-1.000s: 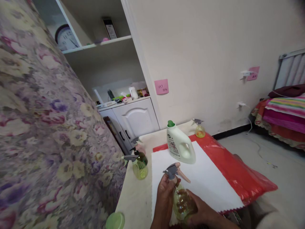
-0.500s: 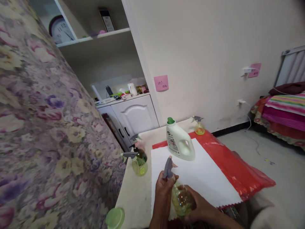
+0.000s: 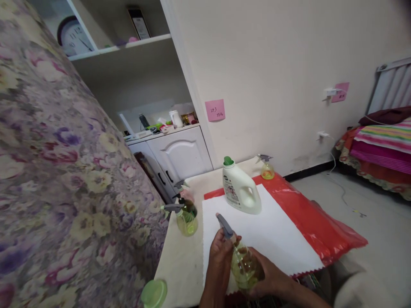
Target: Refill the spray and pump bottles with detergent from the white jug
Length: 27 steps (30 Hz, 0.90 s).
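A clear yellowish bottle (image 3: 244,268) (grey sprayer on top) is gripped by the left hand (image 3: 220,256) and right hand (image 3: 268,277).

Five spray bottles (image 3: 244,267) — one detergent jug (image 3: 240,188).

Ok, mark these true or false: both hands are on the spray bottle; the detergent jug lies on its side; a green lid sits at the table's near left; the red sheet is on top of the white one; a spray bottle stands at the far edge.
1. Both hands are on the spray bottle. True: left hand at the spray head, right hand round the body.
2. The jug lies on its side. False: it stands upright.
3. A green lid sits near left. True.
4. The red sheet is on top. False: the white sheet lies over it.
5. A far bottle stands at the edge. True.
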### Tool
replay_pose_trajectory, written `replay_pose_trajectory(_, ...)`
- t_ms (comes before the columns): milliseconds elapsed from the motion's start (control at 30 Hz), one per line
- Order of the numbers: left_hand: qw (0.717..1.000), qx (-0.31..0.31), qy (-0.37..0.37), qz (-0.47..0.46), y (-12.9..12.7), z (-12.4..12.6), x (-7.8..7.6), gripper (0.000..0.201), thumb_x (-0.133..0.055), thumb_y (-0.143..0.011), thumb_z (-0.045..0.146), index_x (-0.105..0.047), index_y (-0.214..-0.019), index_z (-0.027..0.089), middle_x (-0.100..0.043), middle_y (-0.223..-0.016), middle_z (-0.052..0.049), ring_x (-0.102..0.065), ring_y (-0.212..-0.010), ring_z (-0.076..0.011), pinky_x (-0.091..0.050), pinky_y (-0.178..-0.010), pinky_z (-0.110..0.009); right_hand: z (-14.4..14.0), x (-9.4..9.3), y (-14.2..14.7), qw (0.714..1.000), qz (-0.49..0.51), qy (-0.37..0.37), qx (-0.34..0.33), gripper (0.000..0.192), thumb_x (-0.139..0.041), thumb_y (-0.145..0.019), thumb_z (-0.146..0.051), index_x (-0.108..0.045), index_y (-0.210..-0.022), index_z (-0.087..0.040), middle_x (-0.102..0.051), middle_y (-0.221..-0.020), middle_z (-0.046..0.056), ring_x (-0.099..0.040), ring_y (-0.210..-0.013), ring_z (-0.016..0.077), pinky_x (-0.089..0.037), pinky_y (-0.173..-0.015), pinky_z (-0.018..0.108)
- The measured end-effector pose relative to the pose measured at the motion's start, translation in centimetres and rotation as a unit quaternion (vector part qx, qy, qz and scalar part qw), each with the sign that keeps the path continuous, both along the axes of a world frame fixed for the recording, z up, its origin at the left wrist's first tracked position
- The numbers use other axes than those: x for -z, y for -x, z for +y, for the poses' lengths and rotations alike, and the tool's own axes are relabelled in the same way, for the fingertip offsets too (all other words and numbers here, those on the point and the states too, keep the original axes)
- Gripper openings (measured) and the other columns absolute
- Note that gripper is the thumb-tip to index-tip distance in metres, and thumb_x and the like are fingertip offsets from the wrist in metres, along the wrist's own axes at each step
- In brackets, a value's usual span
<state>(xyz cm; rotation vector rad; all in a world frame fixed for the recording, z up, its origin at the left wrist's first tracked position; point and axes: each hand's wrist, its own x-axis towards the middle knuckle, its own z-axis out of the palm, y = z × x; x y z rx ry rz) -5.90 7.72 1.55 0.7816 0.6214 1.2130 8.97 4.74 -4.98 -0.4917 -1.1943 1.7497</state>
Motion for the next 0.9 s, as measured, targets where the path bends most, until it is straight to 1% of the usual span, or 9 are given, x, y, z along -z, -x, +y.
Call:
replay_pose_trajectory(133, 0.998, 0.019, -0.042, 0.031, -0.1, -0.1, -0.2, 0.036, -0.062, -0.084, 0.035, -0.063, -0.112, 0.013, -0.065, -0.097, -0.012, -0.058, -0.094, -0.0224, -0.046, -0.082, -0.035, 0.1, -0.2, -0.2, 1.0, -0.016, 0.005, 0.009, 0.082, -0.089, -0.048, -0.025, -0.051, -0.12, -0.024, -0.064, -0.108, 0.005, -0.06, -0.104, 0.0278, -0.045, -0.092, 0.041)
replay_pose_trajectory(200, 0.998, 0.021, -0.052, 0.036, 0.0, -0.2, -0.2, 0.036, -0.06, -0.086, 0.036, -0.063, -0.112, 0.011, -0.065, -0.1, -0.014, -0.057, -0.098, -0.0239, -0.045, -0.084, -0.036, 0.2, -0.3, -0.3, 1.0, -0.019, 0.006, 0.008, 0.082, -0.089, -0.048, -0.026, -0.05, -0.12, -0.024, -0.064, -0.109, 0.005, -0.06, -0.103, 0.0278, -0.045, -0.092, 0.042)
replay_pose_trajectory(267, 0.999, 0.014, -0.042, 0.026, 0.0, 0.0, 0.0, 0.031, -0.063, -0.084, 0.034, -0.065, -0.107, 0.013, -0.066, -0.097, -0.012, -0.059, -0.095, -0.0228, -0.046, -0.082, -0.035, 0.2, -0.1, -0.3, 1.0, -0.018, -0.001, 0.0, 0.082, -0.089, -0.049, -0.029, -0.05, -0.121, -0.024, -0.063, -0.11, 0.006, -0.06, -0.104, 0.0278, -0.044, -0.093, 0.042)
replay_pose_trajectory(333, 0.999, -0.017, -0.027, 0.006, 0.0, 0.2, 0.3, 0.026, -0.069, -0.079, 0.03, -0.066, -0.101, 0.015, -0.067, -0.093, -0.009, -0.061, -0.09, -0.02, -0.047, -0.08, -0.032, 0.2, 0.4, -0.2, 0.999, -0.031, -0.012, 0.006, 0.084, -0.089, -0.049, -0.032, -0.048, -0.123, -0.024, -0.062, -0.113, 0.007, -0.059, -0.106, 0.0281, -0.043, -0.095, 0.043)
replay_pose_trajectory(467, 0.994, -0.108, -0.01, -0.014, 0.1, 0.8, 0.3, 0.027, -0.078, -0.07, 0.026, -0.067, -0.092, 0.017, -0.069, -0.087, -0.004, -0.064, -0.083, -0.0151, -0.047, -0.084, -0.029, 0.4, 2.4, -0.2, 0.989, -0.125, -0.032, 0.066, 0.1, -0.09, -0.043, -0.04, -0.044, -0.13, -0.022, -0.06, -0.116, 0.009, -0.057, -0.107, 0.0294, -0.042, -0.097, 0.044)
replay_pose_trajectory(567, 0.99, -0.139, -0.002, -0.012, 0.6, 1.0, -0.3, 0.03, -0.079, -0.07, 0.029, -0.068, -0.094, 0.016, -0.07, -0.091, -0.005, -0.065, -0.085, -0.0148, -0.047, -0.087, -0.029, 0.4, 3.3, -0.4, 0.979, -0.176, -0.04, 0.093, 0.103, -0.089, -0.042, -0.043, -0.043, -0.132, -0.022, -0.06, -0.116, 0.009, -0.056, -0.107, 0.03, -0.042, -0.096, 0.045)
replay_pose_trajectory(633, 0.989, -0.149, 0.001, -0.014, 1.0, 1.1, -0.8, 0.034, -0.077, -0.071, 0.032, -0.067, -0.101, 0.017, -0.071, -0.098, -0.007, -0.065, -0.086, -0.0154, -0.047, -0.089, -0.03, 0.4, 3.5, -0.5, 0.975, -0.193, -0.041, 0.103, 0.104, -0.088, -0.043, -0.044, -0.041, -0.134, -0.024, -0.059, -0.116, 0.009, -0.056, -0.106, 0.0297, -0.042, -0.096, 0.044)
replay_pose_trajectory(733, 0.987, -0.158, -0.01, -0.033, 1.7, 1.3, -1.4, 0.038, -0.074, -0.074, 0.034, -0.066, -0.108, 0.018, -0.069, -0.104, -0.008, -0.065, -0.084, -0.0151, -0.048, -0.087, -0.031, 0.3, 3.2, -0.9, 0.968, -0.221, -0.038, 0.116, 0.104, -0.088, -0.044, -0.042, -0.041, -0.135, -0.024, -0.059, -0.116, 0.009, -0.056, -0.107, 0.0305, -0.042, -0.096, 0.044)
replay_pose_trajectory(900, 0.983, -0.158, -0.042, -0.08, 2.5, 1.9, -2.0, 0.032, -0.068, -0.08, 0.032, -0.066, -0.11, 0.02, -0.066, -0.101, -0.006, -0.059, -0.077, -0.0115, -0.049, -0.076, -0.026, 0.1, 2.4, -1.5, 0.951, -0.272, -0.04, 0.144, 0.103, -0.087, -0.044, -0.033, -0.041, -0.135, -0.023, -0.057, -0.122, 0.011, -0.051, -0.115, 0.0339, -0.037, -0.101, 0.046)
